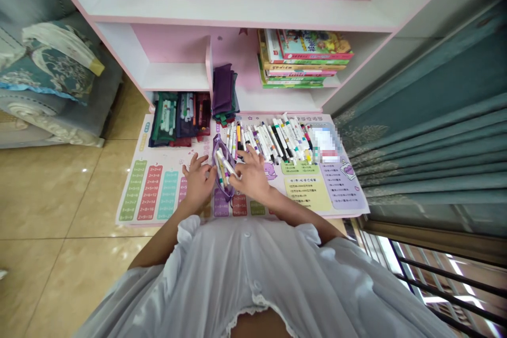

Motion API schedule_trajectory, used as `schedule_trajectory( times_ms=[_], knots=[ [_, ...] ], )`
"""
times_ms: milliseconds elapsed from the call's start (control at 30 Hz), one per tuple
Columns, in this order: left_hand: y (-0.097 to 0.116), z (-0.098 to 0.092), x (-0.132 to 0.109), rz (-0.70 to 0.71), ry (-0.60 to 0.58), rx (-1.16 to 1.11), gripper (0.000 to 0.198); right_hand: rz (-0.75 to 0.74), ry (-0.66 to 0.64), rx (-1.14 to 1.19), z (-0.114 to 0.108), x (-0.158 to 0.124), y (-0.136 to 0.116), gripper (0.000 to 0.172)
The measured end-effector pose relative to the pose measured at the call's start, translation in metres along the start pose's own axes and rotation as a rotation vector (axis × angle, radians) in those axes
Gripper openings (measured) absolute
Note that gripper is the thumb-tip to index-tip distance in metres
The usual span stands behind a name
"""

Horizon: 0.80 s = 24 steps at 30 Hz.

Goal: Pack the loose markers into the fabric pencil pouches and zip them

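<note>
A purple pencil pouch (217, 143) lies open on the desk in front of me, with several markers inside it. My left hand (199, 177) pinches the pouch's left edge between thumb and forefinger, its other fingers spread. On the opposite side, my right hand (250, 173) has its fingers closed on a white marker (226, 161) that slants into the pouch opening. Just beyond my right hand, a wide row of loose markers (273, 140) stretches across the desk, mostly white with coloured or black parts.
Filled mesh pouches (164, 119) lie at the back left. Folded purple pouches (222, 87) are stacked by the shelf divider. Books (304, 58) are piled on the right shelf. A printed desk mat (309, 195) covers the desktop; curtains (420, 132) hang at the right.
</note>
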<state>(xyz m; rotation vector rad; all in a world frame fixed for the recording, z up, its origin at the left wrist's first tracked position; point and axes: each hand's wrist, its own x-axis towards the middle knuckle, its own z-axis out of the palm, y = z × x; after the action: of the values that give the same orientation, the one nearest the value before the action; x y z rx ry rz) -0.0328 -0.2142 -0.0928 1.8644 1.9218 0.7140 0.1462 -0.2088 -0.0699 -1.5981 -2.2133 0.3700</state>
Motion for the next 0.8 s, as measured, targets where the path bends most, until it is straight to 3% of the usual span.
schedule_trajectory(
  times_ms=[367, 467, 600, 800],
  knots=[
    [0.002, -0.002, 0.0, -0.007, -0.001, 0.013, 0.028, -0.014, -0.081, -0.004, 0.019, 0.01, -0.008, 0.025],
    [0.001, -0.002, 0.0, -0.006, -0.003, 0.012, 0.03, 0.035, 0.032, -0.006, 0.02, 0.015, 0.01, 0.029],
    [0.001, -0.002, 0.0, -0.006, -0.013, 0.004, 0.03, 0.243, 0.172, -0.165, 0.017, 0.028, 0.047, 0.026],
    [0.001, -0.003, 0.0, -0.009, -0.028, 0.005, 0.03, 0.373, 0.101, -0.332, 0.014, 0.037, 0.082, 0.024]
  ],
)
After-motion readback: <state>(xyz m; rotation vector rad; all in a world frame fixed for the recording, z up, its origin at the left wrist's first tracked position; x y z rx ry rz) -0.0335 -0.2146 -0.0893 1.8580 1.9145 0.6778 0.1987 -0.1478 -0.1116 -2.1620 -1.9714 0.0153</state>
